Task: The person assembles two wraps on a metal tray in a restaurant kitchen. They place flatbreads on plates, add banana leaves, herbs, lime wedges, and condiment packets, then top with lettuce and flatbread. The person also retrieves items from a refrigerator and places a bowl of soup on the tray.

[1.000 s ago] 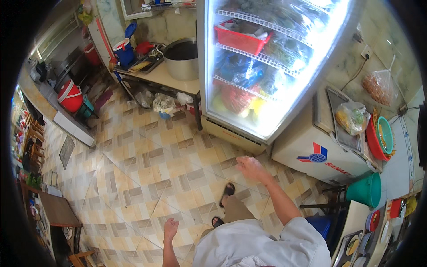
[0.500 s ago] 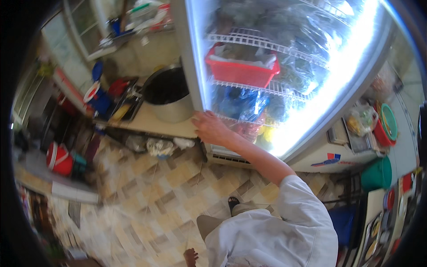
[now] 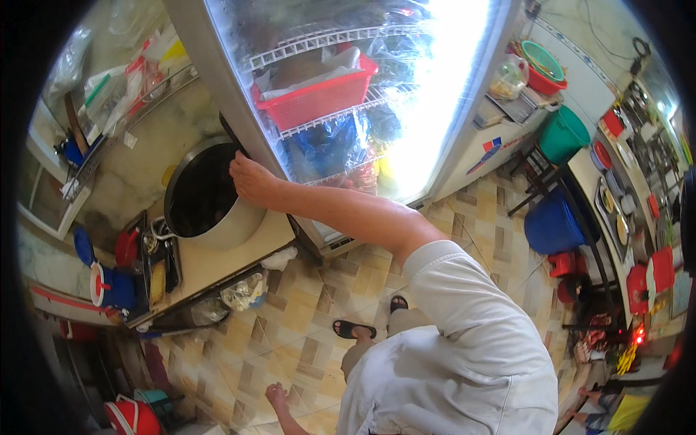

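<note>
"Where's the fridge (image 3: 217, 65)?"
"Upper centre. The right hand (image 3: 250, 180) curls at its left edge, near the pot (image 3: 243, 228); I can't tell whether it's pinching anything."
"And the left hand (image 3: 276, 395)?"
"Bottom, left of centre, over the floor (image 3: 239, 355); grip too small to tell."

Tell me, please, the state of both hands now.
Left hand: loosely open, empty.
Right hand: curled at the edge of the tall, grey, lit refrigerator; grip unclear.
</note>
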`<state>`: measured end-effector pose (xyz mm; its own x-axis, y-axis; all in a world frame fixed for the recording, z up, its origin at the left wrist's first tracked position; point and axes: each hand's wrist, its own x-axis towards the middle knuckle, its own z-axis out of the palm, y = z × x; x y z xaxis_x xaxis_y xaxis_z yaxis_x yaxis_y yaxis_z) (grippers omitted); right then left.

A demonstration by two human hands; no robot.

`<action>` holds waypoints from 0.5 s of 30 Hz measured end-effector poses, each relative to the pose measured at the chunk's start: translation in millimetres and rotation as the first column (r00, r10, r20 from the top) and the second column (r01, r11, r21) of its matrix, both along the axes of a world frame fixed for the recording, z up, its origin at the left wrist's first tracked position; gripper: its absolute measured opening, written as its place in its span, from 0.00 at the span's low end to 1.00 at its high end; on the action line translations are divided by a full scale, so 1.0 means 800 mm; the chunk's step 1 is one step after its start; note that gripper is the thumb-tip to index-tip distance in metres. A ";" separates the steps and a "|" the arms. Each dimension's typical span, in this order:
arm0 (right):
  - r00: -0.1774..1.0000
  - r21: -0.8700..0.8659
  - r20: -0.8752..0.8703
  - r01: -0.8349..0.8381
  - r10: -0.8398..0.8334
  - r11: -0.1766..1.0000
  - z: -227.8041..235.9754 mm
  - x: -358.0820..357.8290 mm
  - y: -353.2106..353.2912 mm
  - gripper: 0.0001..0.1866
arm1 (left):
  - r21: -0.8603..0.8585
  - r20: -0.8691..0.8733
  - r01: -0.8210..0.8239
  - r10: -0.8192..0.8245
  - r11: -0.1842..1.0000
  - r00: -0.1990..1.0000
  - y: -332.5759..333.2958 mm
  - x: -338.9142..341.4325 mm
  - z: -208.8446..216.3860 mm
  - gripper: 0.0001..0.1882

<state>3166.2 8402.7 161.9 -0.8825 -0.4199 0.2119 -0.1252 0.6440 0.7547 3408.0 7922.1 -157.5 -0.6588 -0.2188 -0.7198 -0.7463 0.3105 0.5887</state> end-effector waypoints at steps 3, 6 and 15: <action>0.992 0.064 0.063 0.104 -0.108 0.993 0.006 -0.019 -0.007 0.12 | -0.028 -0.150 -0.013 0.009 1.000 0.989 0.022 -0.044 0.022 0.13; 0.961 -0.019 0.191 0.206 -0.198 0.978 0.010 -0.027 -0.019 0.13 | 0.034 -0.317 0.163 -0.144 0.986 0.938 0.055 -0.042 0.026 0.17; 0.997 -0.158 0.058 -0.050 0.060 0.986 0.018 0.160 -0.054 0.08 | -0.041 -0.150 0.585 -0.584 0.810 0.798 0.128 0.030 0.017 0.20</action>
<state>3294.2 8359.5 176.5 -0.8728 -0.4338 0.2238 -0.2074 0.7446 0.6345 3431.7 8024.1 -143.7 -0.7584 0.2469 -0.6032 -0.3284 0.6547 0.6808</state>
